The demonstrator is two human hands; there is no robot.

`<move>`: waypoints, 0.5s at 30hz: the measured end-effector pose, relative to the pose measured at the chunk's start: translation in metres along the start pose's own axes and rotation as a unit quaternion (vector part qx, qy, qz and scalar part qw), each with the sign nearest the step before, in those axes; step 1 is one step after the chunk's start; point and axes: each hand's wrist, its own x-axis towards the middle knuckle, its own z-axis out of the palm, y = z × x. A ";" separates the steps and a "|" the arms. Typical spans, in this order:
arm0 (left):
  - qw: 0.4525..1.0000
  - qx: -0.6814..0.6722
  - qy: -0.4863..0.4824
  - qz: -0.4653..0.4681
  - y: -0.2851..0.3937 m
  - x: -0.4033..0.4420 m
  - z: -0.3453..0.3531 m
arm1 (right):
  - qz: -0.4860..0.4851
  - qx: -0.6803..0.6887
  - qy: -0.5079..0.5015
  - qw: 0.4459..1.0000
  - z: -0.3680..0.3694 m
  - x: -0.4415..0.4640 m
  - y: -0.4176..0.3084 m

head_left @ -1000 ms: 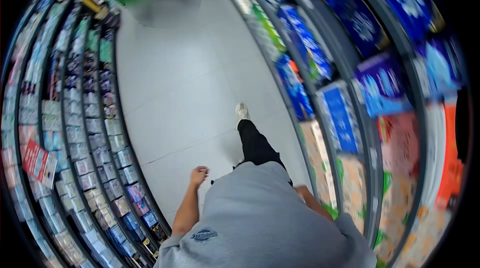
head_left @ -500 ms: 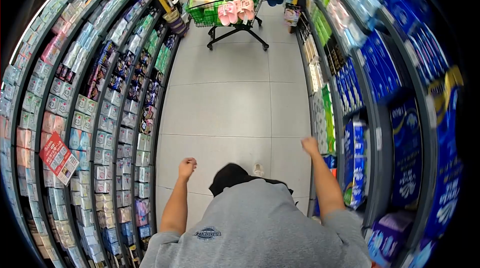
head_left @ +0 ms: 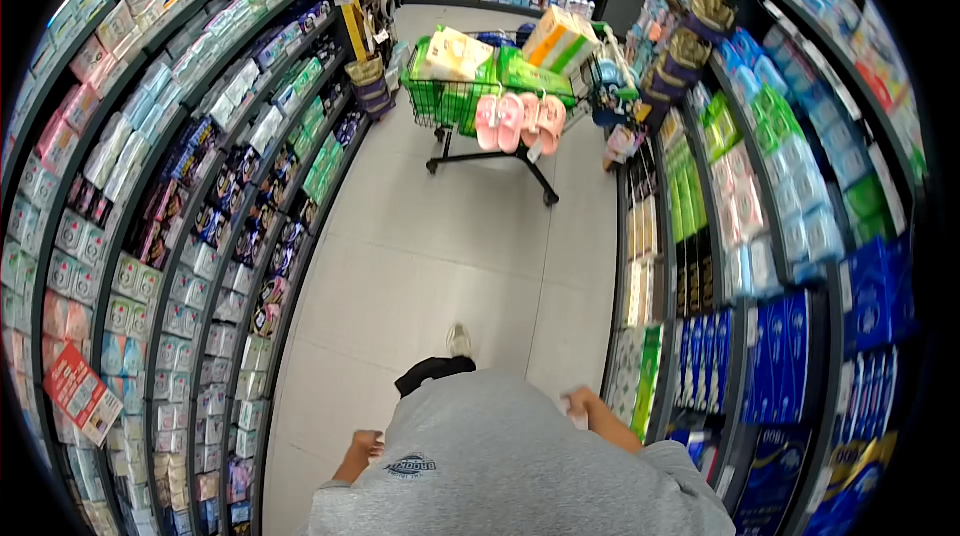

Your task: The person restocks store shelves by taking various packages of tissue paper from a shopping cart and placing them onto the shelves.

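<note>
At lower centre: left hand (head_left: pixel 368 444), right hand (head_left: pixel 578 403), cannot tell either's grip | Lower right: green-white packs (head_left: pixel 628 364), nearest right hand | Likely light, soft, slick; best gripped by both sides

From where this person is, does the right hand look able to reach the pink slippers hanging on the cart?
Probably not: a stretch of floor lies between the right hand and the pink slippers on the near side of the cart. Nothing seems to block that line, though.
</note>
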 end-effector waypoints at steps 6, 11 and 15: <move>0.933 0.073 0.102 0.336 0.304 -0.070 -0.013 | 0.396 0.512 0.040 0.761 -0.071 -0.001 -0.002; 0.864 0.021 0.027 0.502 0.506 -0.160 0.045 | 0.365 0.427 0.204 0.802 -0.183 0.102 -0.066; 0.856 0.062 -0.019 0.514 0.589 -0.166 0.088 | 0.244 0.498 0.295 0.778 -0.292 0.211 -0.116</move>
